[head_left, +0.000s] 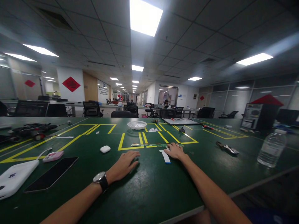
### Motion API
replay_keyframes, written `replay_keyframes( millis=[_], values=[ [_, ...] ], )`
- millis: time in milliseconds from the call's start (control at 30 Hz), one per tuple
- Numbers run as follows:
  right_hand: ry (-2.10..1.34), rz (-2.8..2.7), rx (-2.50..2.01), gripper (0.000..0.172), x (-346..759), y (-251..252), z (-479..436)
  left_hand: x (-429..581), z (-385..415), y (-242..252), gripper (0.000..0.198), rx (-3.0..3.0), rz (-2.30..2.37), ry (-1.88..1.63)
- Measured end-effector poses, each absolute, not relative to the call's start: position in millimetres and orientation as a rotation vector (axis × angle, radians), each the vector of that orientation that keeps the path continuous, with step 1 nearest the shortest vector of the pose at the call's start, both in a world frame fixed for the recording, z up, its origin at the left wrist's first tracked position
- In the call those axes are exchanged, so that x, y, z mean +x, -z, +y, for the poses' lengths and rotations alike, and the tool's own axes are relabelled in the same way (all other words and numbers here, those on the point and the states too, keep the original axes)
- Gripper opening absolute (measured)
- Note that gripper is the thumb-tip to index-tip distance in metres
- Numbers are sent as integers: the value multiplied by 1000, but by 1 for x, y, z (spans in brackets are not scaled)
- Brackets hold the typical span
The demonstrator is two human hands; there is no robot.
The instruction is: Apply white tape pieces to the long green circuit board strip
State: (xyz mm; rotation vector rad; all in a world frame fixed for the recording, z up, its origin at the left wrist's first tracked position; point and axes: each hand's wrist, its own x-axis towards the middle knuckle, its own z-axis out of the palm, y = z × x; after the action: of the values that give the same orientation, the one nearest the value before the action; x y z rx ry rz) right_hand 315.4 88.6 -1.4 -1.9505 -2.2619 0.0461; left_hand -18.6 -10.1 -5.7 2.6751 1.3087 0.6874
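Resting open, palm-down on table [151, 189], left hand [125, 165], right hand [175, 151] beside white strip [166, 157], earbud case [105, 149], phone [51, 178], water bottle [271, 149] around.

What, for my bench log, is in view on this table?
table: 1, green with yellow lines, foreground
basket: 1, white, far centre
narrow board: 1, green, ahead of hands
strip: 1, white, blue end, by right hand
earbud case: 1, white, left of centre
phone: 1, black, near left
power bank: 1, white, far left edge
gadget: 1, pink, by the phone
hand tools: several, dark, far left
pliers: 1, dark metal, right
bottle: 1, clear, right edge
computer tower: 1, dark, far right
watch: 1, dark, left wrist
left hand: 1, bare, flat on table
right hand: 1, bare, by the strip
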Motion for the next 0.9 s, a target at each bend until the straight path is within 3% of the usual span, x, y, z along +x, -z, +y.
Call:
replay_keyframes(
  millis=[200, 500, 600, 767, 900],
  values=[
    [-153, -2268, -1986, 73, 318, -1, 89, -20, -10, 7, 35, 2681, 1320, -644],
    [-219, -2322, -2004, 91, 321, -2, 86, -17, -13, 4, 35, 2688, 1340, -659],
    [-113, -2275, -1863, 77, 321, -8, 84, -18, -12, 4, 36, 2688, 1331, -684],
    [-104, -2368, -1489, 34, 314, -18, 77, -20, -8, 8, 37, 2703, 1310, -691],
    [-143, -2511, -1414, 23, 311, -19, 70, -21, -9, 8, 37, 2702, 1279, -664]
  ],
)
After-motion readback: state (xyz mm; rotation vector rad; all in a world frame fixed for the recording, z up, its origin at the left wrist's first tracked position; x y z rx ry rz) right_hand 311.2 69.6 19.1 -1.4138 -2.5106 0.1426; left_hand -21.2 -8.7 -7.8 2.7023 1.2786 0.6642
